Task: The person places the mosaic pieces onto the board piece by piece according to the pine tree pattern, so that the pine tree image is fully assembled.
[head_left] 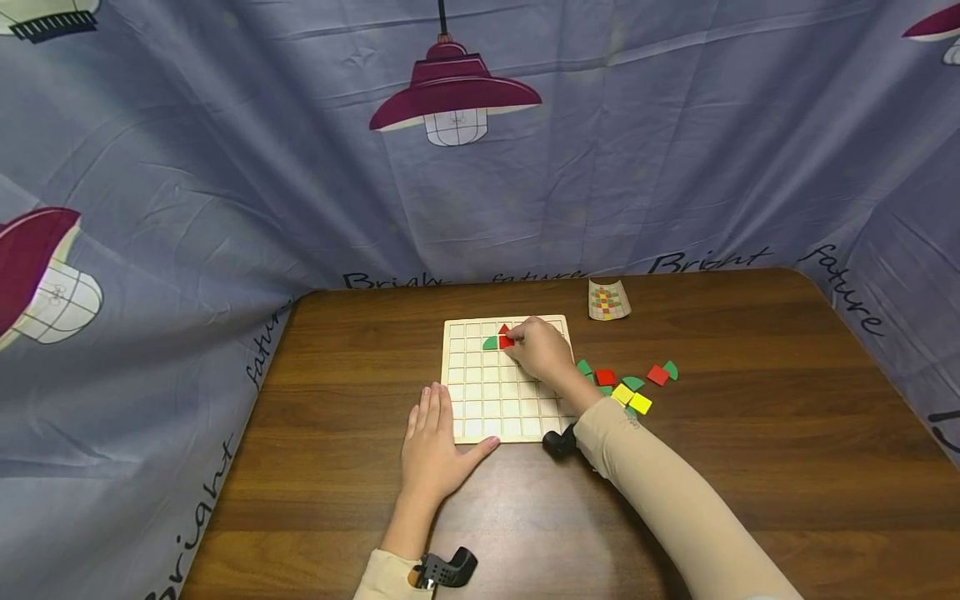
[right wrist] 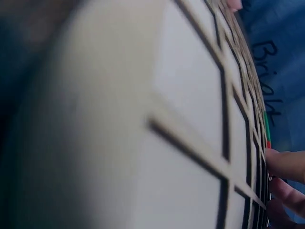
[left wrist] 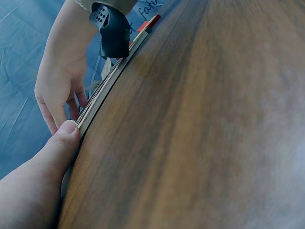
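Note:
A pale gridded board [head_left: 480,408] lies on the table, with a green quarter-round tile [head_left: 490,342] and red pieces in its upper part. My right hand [head_left: 542,350] reaches over the board and pinches a red square tile [head_left: 506,342] with thumb and fingertips, beside the green one. In the right wrist view its fingers [right wrist: 286,164] come down at the grid's far side, partly out of frame. My left hand [head_left: 431,446] rests at the board's near left corner, fingers along the left side. Its thumb [left wrist: 59,148] touches the front edge in the left wrist view.
Loose red tiles [head_left: 657,375], yellow tiles [head_left: 640,403] and green tiles [head_left: 633,383] lie right of the board, several partly behind my right forearm. A small card with a coloured pattern [head_left: 608,300] lies at the table's back edge. Printed fabric [head_left: 600,192] hangs around the table.

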Tool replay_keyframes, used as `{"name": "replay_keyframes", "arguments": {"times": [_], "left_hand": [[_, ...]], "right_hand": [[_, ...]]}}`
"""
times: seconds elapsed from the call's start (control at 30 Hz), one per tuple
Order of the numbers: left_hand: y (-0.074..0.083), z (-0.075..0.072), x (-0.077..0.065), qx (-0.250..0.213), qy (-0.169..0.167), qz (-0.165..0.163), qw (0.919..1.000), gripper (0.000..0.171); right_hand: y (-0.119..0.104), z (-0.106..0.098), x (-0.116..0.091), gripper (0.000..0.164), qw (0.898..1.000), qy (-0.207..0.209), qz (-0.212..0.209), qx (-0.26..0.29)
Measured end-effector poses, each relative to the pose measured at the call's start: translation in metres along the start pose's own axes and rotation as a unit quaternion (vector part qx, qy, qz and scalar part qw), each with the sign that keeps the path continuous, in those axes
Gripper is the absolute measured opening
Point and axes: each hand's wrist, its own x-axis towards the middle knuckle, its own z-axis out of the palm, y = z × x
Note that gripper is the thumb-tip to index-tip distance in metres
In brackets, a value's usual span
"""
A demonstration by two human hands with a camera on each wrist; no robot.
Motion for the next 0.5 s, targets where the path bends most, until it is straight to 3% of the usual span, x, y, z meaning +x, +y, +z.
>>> {"name": "replay_keyframes", "arguments": {"times": [0.23, 0.5], "left_hand": [[-0.001, 0.001, -0.001, 0.000, 0.001, -0.001, 1.0000, 0.121], [0.000, 0.000, -0.001, -0.005, 0.001, -0.002, 1.0000, 0.121]], "right_hand": [[0.000, -0.009, -0.007, 0.033, 1.000, -0.002, -0.010, 0.016], [0.014, -0.046, -0.026, 0.035, 0.999, -0.005, -0.004, 0.044]]}}
